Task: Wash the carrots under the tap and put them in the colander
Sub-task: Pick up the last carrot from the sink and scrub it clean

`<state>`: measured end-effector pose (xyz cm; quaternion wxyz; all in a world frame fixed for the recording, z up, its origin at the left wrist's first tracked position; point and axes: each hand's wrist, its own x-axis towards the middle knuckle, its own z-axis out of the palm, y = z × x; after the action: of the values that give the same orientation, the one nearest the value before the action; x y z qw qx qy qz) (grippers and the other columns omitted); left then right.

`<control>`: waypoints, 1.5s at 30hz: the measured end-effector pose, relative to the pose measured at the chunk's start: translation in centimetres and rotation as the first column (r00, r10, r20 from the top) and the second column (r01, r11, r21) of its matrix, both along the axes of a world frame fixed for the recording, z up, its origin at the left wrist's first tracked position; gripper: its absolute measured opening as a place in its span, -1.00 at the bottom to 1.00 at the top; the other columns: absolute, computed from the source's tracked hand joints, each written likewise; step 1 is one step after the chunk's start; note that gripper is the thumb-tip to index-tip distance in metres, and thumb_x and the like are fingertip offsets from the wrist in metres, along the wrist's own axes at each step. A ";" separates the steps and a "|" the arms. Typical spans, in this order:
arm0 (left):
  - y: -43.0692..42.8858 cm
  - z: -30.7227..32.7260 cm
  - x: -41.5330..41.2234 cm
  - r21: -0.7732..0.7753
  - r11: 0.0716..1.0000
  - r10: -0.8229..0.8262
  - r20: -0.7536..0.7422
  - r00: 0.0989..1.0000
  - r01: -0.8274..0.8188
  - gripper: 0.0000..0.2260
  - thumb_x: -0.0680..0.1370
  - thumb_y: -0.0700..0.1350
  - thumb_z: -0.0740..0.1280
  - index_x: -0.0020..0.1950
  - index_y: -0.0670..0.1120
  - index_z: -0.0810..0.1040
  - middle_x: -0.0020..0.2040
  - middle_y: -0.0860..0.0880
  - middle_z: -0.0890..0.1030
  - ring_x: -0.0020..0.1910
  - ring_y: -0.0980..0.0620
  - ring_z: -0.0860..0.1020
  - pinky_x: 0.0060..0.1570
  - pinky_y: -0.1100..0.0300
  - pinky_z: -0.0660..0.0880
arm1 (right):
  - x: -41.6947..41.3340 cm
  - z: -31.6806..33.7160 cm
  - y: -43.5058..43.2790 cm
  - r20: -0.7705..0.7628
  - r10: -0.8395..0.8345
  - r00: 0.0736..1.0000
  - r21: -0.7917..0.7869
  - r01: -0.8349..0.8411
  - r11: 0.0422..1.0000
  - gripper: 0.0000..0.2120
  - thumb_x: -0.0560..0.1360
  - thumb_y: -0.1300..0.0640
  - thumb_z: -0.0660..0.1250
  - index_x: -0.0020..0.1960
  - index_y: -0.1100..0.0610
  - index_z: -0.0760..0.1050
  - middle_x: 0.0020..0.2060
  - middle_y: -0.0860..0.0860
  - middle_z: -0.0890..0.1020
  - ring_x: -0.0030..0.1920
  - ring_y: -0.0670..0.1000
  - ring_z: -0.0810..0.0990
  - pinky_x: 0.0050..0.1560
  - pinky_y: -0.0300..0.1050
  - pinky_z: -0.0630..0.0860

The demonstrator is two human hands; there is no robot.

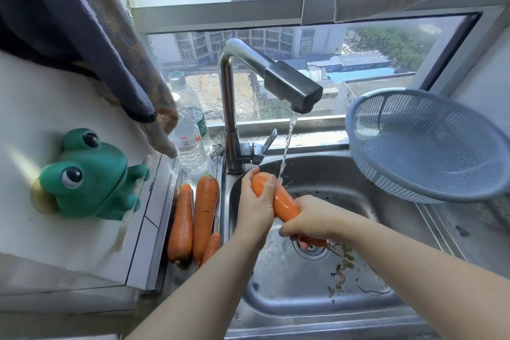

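Over the steel sink [317, 292] I hold one wet carrot [285, 203] under the water running from the tap [292, 85]. My left hand [255, 205] grips its thick top end, and my right hand [311, 219] grips its thin lower end. Three more carrots [204, 212] lie side by side on the ledge left of the sink. A blue-grey colander [425, 146] with nothing in it sits tilted at the sink's right rim.
Two clear plastic bottles [189, 135] stand behind the carrots by the tap's base. A green frog figure [91, 174] sits on the white counter at left, and a dark cloth [110, 44] hangs above it. Bits of dirt lie around the drain [311, 250].
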<state>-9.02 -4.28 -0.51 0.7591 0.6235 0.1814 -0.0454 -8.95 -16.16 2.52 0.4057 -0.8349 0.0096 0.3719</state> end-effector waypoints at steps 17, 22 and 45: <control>0.8 -0.4 -0.2 -0.064 0.984 -0.173 -0.085 0.981 0.168 -0.55 0.50 -0.13 0.42 0.35 -0.01 0.37 0.28 -0.17 0.46 0.16 -0.15 0.56 -0.09 0.05 0.62 | -0.1 -1.4 -1.4 0.265 0.085 0.960 -0.253 -0.015 0.967 -0.84 0.31 0.18 0.37 -0.20 0.14 0.40 -0.36 0.02 0.50 -0.43 0.00 0.46 -0.41 -0.15 0.40; 3.2 0.0 -0.3 -0.334 0.881 -0.366 -0.033 0.930 0.335 -0.45 0.51 -0.32 0.35 0.46 -0.08 0.30 0.33 -0.21 0.41 0.18 -0.17 0.57 0.05 0.04 0.60 | 0.0 -1.0 -2.2 0.179 0.062 0.982 -0.133 -0.038 0.990 -0.83 0.30 0.24 0.37 -0.23 0.15 0.37 -0.38 0.06 0.43 -0.40 0.02 0.40 -0.35 -0.14 0.33; 3.1 0.7 -0.3 -0.440 0.845 -0.364 -0.058 0.929 0.304 -0.52 0.50 -0.11 0.31 0.41 -0.12 0.35 0.32 -0.27 0.47 0.22 -0.18 0.55 0.05 0.03 0.60 | 0.1 -1.4 -2.9 0.276 0.151 0.949 -0.127 -0.120 0.985 -0.83 0.27 0.23 0.37 -0.24 0.17 0.37 -0.40 0.04 0.43 -0.42 -0.01 0.37 -0.33 -0.08 0.31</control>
<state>-9.28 -1.23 0.23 0.8419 0.4610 0.1083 -0.2589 -8.82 -19.09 1.12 0.3301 -0.8992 -0.0860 0.2739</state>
